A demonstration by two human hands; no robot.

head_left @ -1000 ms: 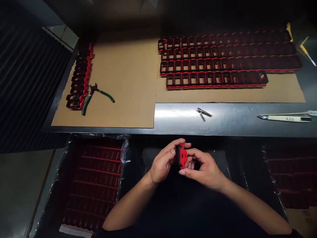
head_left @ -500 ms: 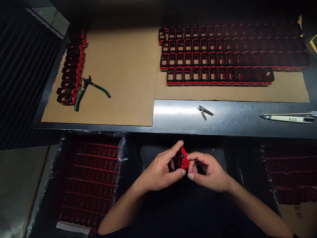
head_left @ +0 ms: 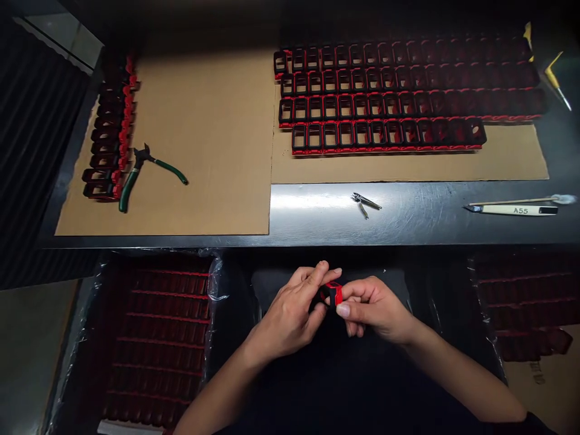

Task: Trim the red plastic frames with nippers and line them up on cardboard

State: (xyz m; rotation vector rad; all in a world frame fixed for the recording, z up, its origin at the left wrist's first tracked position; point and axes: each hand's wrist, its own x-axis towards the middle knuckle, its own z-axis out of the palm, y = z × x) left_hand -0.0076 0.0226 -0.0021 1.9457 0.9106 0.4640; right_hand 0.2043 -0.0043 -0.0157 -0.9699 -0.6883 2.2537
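Note:
Both my hands meet in front of my lap, below the table's front edge. My left hand (head_left: pixel 290 311) and my right hand (head_left: pixel 374 308) pinch one small red and black plastic part (head_left: pixel 333 293) between their fingertips. Most of the part is hidden by the fingers. On the table, several rows of the same red and black frame parts (head_left: pixel 389 99) lie on cardboard at the back right. A shorter column of such parts (head_left: pixel 109 130) lies at the far left.
Green-handled cutters (head_left: pixel 147 172) lie on the left cardboard sheet (head_left: pixel 203 151). Small metal tweezers (head_left: pixel 365 202) and a white-handled knife marked A55 (head_left: pixel 514 209) rest on the bare dark tabletop. Plastic-lined boxes of parts sit low at left (head_left: pixel 158 332) and right (head_left: pixel 521 302).
The part has been turned in my fingers, so less of its red face shows. Both hands dropped slightly and the view shifted a little.

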